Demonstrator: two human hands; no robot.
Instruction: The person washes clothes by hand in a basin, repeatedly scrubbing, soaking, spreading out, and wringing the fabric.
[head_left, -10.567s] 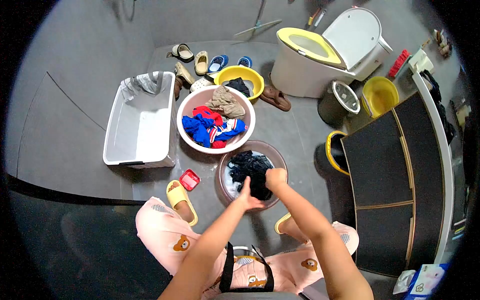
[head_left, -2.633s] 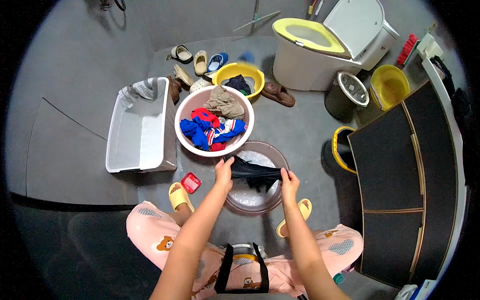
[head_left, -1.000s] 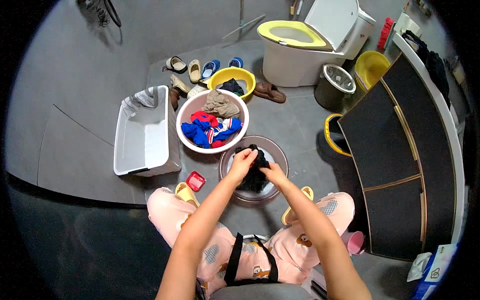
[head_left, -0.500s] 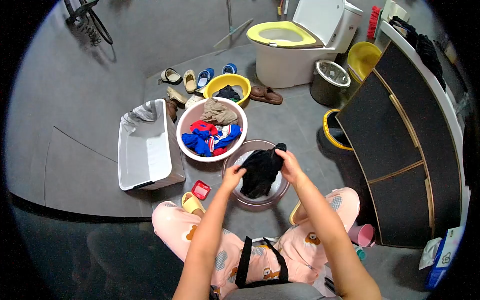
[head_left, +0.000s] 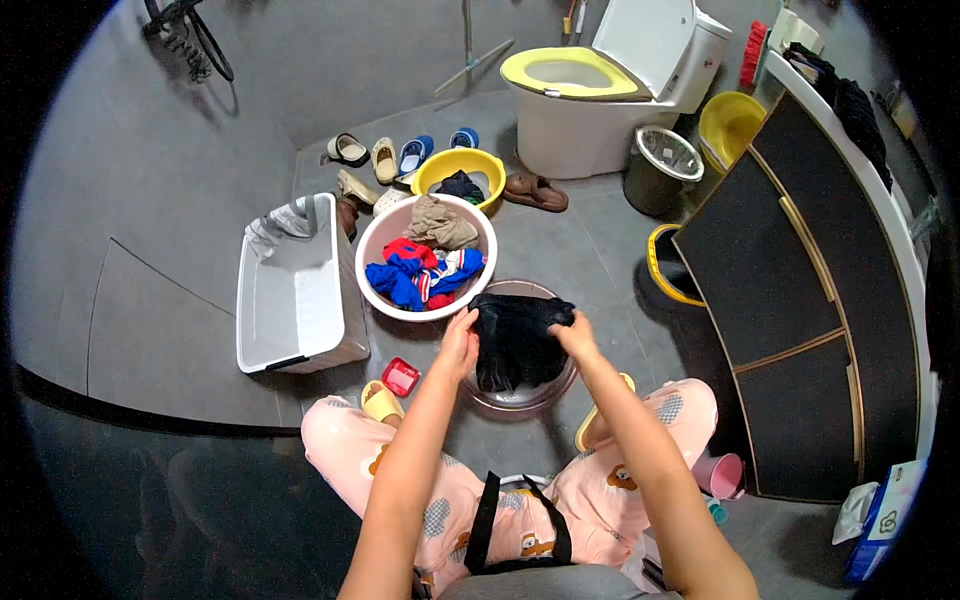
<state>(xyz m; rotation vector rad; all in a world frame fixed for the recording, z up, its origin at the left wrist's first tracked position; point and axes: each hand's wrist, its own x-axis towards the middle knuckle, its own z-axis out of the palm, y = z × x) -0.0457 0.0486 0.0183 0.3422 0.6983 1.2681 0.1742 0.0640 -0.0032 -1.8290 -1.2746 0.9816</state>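
A black cloth [head_left: 520, 345] is stretched between my two hands above a round basin [head_left: 520, 405] on the floor. My left hand [head_left: 460, 345] grips the cloth at its upper left corner. At the upper right corner my right hand [head_left: 574, 335] pinches it. The cloth hides most of the basin's inside. Just behind and to the left stands a pink basin [head_left: 372, 235] with a beige cloth [head_left: 440, 222] and blue, red and white clothes [head_left: 400, 282]. Beyond it a yellow basin [head_left: 485, 160] holds a dark cloth [head_left: 462, 186].
A white bin [head_left: 348, 320] stands at the left, with a red dish [head_left: 400, 377] near its front. Several shoes [head_left: 384, 160] lie behind the basins. A toilet [head_left: 570, 135], a trash can [head_left: 655, 180] and a dark cabinet [head_left: 760, 270] are at the back and right.
The black cloth has been spread wider and flatter between my hands. My left hand has shifted slightly left and up, and my right hand slightly right and down.
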